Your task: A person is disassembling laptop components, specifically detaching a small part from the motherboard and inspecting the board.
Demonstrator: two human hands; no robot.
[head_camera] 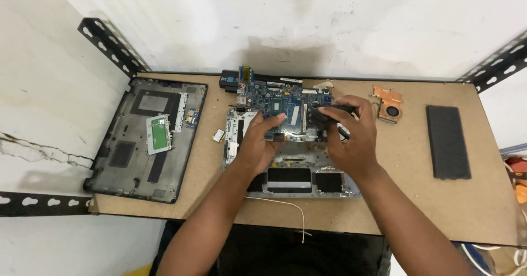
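A blue laptop motherboard (274, 97) lies tilted over the silver laptop chassis (296, 174) in the middle of the wooden table. My left hand (261, 138) grips the board's near edge from below. My right hand (351, 130) is closed around a small black part (329, 113) at the board's right end. What that part is cannot be made out. A thin white wire (285, 204) trails from the chassis toward the table's front edge.
A dark grey laptop bottom cover (145, 138) lies at the left. A copper heatsink with fan (388, 104) sits right of my hands, and a black rectangular pad (448, 141) further right. A small chip (218, 136) lies left of the chassis. Black slotted shelf brackets (112, 45) flank the table.
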